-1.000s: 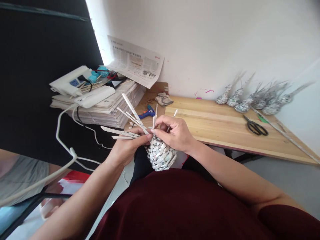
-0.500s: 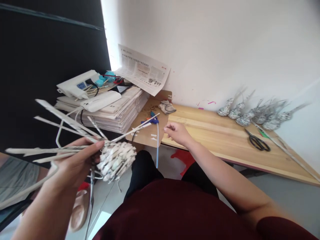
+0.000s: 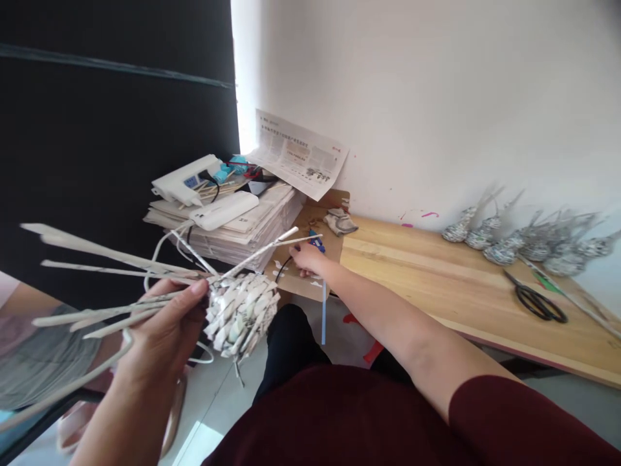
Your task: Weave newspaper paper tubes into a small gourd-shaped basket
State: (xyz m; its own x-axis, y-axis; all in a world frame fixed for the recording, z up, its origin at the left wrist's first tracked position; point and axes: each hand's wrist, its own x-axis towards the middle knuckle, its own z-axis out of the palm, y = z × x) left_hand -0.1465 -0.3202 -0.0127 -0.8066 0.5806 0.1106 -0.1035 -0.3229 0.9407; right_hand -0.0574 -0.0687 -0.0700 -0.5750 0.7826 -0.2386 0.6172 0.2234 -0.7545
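Observation:
My left hand (image 3: 167, 317) grips a small rounded basket (image 3: 242, 314) woven from rolled newspaper strips, with its thumb on the near rim. Long loose paper strips (image 3: 111, 252) fan out past the fingers to the left, and two more point up to the right. My right hand (image 3: 308, 257) is on a blue hot glue gun (image 3: 317, 241), fingers curled over its handle, which they mostly hide. From the gun a translucent glue stick (image 3: 324, 317) hangs over the table edge. The gun lies on a cardboard sheet (image 3: 305, 287).
Behind my left hand stands a newspaper stack (image 3: 286, 217) carrying a white power strip (image 3: 182, 181). A crumpled cloth (image 3: 340, 222) lies behind the gun. On the wooden table (image 3: 402, 265) are black scissors (image 3: 536, 301) and several woven paper pieces (image 3: 502, 252). Another person's leg (image 3: 58, 349) shows at left.
My right hand has moved left from above the table edge and closed over the glue gun's handle. My left hand still holds the basket. The view has shifted a little.

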